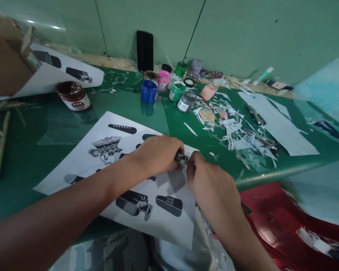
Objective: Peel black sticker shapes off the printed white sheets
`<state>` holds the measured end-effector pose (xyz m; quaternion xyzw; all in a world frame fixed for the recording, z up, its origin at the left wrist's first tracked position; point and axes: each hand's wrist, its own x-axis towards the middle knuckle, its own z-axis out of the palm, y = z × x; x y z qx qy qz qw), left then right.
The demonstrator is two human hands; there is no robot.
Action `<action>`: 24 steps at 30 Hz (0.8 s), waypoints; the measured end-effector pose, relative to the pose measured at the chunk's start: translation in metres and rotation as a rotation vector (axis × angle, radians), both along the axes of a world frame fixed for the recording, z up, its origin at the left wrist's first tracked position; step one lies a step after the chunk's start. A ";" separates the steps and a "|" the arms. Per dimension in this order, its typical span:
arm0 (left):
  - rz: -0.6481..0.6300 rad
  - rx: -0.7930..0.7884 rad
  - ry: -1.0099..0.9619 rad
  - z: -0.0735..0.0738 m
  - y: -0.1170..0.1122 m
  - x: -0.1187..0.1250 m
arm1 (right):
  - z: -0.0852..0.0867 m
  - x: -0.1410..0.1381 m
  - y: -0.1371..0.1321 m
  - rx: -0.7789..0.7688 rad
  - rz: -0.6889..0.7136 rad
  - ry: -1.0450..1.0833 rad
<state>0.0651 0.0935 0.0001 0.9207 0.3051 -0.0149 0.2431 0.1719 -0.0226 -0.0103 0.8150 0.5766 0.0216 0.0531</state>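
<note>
A large white printed sheet with black and grey motifs lies on the green table, its front part reaching over the near edge. My left hand rests over the sheet, fingers closed on a small bit of printed paper with a dark pattern. From the right, my right hand pinches the other end of the same bit. I cannot tell whether this bit is separate from the sheet, since my fingers cover its ends. A shadow falls on the sheet just below it.
Several paint jars stand at the back, among them a blue jar. A dark red jar is left of them. Paper scraps and metal tools litter the right side. A cardboard box is far left, a red chair lower right.
</note>
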 end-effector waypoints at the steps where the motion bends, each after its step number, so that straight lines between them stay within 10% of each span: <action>1: 0.005 -0.002 0.002 0.000 0.000 0.000 | 0.001 -0.002 0.001 -0.012 -0.016 0.004; 24: 0.176 0.063 -0.035 -0.006 -0.005 0.006 | -0.003 -0.009 -0.004 0.028 -0.073 0.004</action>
